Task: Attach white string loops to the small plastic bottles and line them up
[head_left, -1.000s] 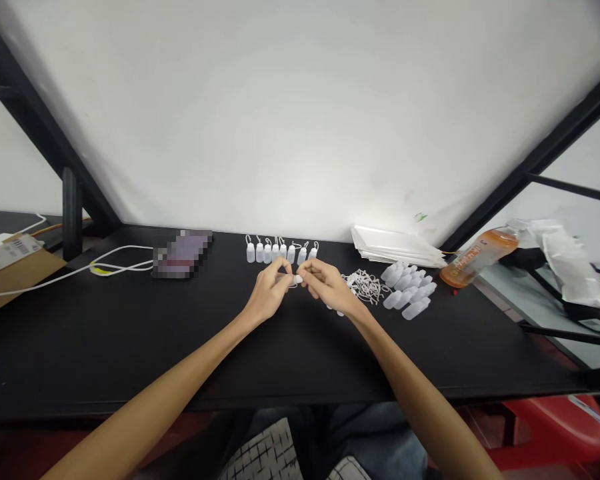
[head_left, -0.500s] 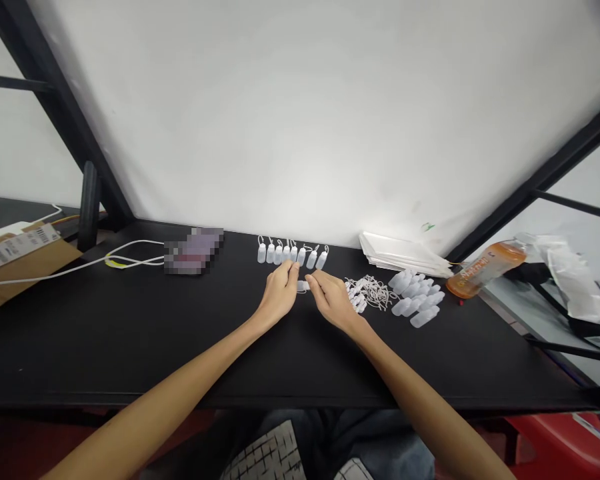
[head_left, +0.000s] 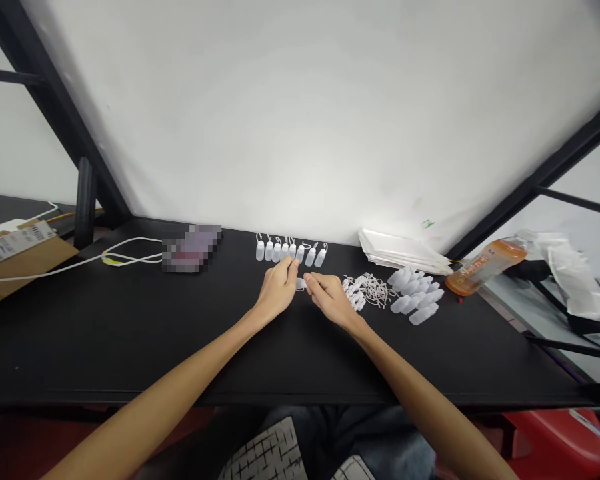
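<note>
wall and table: white wall (head_left: pixel 305 120) stands behind, black table (head_left: pixel 180 333) is before it.
small pale piece (head_left: pixel 301 284): it is between the two hands, near the middle of the table.
left hand (head_left: pixel 279 285): fingers are curled, just beside the left end of the piece; the grip is hidden, so i cannot tell if it holds.
right hand (head_left: pixel 329 294): thumb and finger are pinched on the other end; both hands are near, but apart.
back row: eight small bottles (head_left: pixel 277 253) with white loops, side by side.
right side: heap of white cords (head_left: pixel 376 292), then group of pale bottles (head_left: pixel 421 297), white stack (head_left: pixel 404 257) behind.
</note>
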A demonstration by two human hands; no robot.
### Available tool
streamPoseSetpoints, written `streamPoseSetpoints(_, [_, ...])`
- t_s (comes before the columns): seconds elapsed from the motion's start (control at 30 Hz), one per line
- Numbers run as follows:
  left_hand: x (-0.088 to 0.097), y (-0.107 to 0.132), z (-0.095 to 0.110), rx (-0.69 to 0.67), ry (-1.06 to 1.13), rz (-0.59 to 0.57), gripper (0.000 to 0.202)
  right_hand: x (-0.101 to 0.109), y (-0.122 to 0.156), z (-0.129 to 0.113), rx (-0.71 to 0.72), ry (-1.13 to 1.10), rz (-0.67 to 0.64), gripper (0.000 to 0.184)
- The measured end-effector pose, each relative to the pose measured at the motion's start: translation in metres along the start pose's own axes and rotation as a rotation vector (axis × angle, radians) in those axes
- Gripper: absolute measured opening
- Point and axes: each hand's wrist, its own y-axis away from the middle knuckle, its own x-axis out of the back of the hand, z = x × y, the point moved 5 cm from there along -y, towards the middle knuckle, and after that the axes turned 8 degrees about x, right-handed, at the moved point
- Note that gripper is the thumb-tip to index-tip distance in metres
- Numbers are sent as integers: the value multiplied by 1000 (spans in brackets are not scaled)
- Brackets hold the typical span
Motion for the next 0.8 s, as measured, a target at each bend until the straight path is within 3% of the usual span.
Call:
streamPoseSetpoints(0.27, [-7,0,-6,144,135,-100,34,8,0,-7,106,92,64,26])
streamPoseSetpoints(0.53, [-4,1,-2,-24,-31,-22,32,4,-1,-2,-23,45,4,44])
streamPoseSetpoints(0.8, [-3,-2,-7,92,117,-66,33,8,0,-5,5,54,69,39])
